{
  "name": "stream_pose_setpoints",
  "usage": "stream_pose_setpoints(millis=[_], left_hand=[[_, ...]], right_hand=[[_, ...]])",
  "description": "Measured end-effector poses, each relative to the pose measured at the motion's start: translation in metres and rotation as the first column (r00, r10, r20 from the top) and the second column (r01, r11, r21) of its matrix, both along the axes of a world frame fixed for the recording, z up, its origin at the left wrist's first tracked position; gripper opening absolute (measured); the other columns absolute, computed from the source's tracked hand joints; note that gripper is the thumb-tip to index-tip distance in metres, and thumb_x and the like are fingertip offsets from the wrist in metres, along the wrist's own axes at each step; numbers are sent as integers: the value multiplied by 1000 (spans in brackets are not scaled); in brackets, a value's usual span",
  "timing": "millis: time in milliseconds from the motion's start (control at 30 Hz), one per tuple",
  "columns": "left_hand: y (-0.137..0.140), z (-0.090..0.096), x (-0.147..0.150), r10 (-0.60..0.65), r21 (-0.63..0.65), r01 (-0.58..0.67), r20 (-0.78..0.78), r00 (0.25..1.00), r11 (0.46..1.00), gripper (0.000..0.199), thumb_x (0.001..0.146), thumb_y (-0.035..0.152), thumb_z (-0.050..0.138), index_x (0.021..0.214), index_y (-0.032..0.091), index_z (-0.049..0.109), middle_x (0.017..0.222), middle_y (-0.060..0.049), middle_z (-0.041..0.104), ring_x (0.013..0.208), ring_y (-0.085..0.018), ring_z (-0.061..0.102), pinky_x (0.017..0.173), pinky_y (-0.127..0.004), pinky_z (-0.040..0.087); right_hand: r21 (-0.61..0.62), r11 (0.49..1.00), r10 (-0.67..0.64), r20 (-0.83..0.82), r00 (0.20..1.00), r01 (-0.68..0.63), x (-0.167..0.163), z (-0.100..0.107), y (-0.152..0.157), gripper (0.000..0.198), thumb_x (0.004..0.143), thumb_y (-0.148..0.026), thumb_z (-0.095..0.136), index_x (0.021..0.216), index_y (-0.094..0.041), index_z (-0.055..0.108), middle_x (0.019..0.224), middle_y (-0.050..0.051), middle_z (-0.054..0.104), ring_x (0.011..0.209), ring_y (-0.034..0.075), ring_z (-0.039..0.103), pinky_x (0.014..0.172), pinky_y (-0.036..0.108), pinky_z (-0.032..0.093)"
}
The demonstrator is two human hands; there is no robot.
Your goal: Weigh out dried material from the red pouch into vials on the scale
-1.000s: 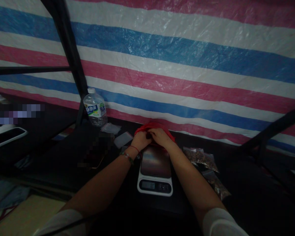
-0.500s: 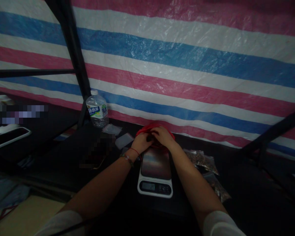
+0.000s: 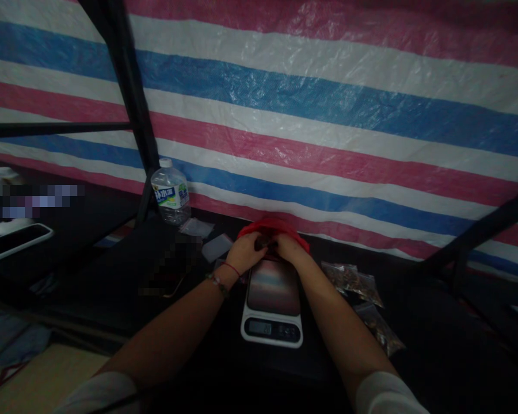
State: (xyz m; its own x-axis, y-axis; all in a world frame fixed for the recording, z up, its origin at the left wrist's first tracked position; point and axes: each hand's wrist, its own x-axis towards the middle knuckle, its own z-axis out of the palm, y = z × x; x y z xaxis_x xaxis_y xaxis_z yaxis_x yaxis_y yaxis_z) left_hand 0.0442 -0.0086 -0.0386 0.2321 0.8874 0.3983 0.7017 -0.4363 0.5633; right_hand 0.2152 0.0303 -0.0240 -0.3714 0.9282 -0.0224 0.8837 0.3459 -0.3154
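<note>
A red plastic bag (image 3: 271, 223) lies bunched at the far end of a white kitchen scale (image 3: 273, 339), and both hands are at its opening. My left hand (image 3: 245, 252) is at the bag's left side, fingers curled inward around something dark that I cannot make out. From the right, my right hand (image 3: 288, 248) reaches into the bag's mouth with its fingers bent down, the tips hidden in shadow. The scale's dark plate shows bare between my forearms, and its display is lit, too blurred to read surely.
Several small clear bags with brown dried bits (image 3: 351, 279) lie right of the scale. To the left are flat clear zip bags (image 3: 216, 247), a clear plastic bottle (image 3: 171, 192) and a dark phone (image 3: 166, 273). Another phone (image 3: 19, 241) lies farther left. A striped tarp (image 3: 306, 115) hangs behind.
My right hand has moved slightly down and deeper into the red bag. My left hand has shifted a little left, and the bag's opening looks spread a bit wider.
</note>
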Motion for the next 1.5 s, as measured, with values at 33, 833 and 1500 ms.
stream_pose_setpoints(millis=[33,833,1500], left_hand=[[1,-1,0,10,-21,-11,-28,1000,1000,29,78,30,63,105,19,65,103,-7,70,96,-22,65,87,-31,50],[6,-8,2,83,-113,-101,-155,984,988,33,81,39,58,108,20,63,99,-8,70,93,-24,66,78,-32,51],[3,-5,2,122,-101,-142,-184,975,985,42,84,38,57,122,23,54,105,-9,68,98,-25,65,85,-33,49]], right_hand=[[-12,1000,-18,-6,1000,18,1,1,1,22,80,-9,56,91,-16,75,93,9,74,82,17,67,74,24,47],[234,964,194,-299,934,-125,-8,24,-8,36,79,-2,47,99,-19,72,103,4,72,99,17,63,92,29,45],[63,994,-86,-93,992,92,2,8,3,32,84,-8,49,104,-18,72,104,8,73,93,18,67,84,26,48]])
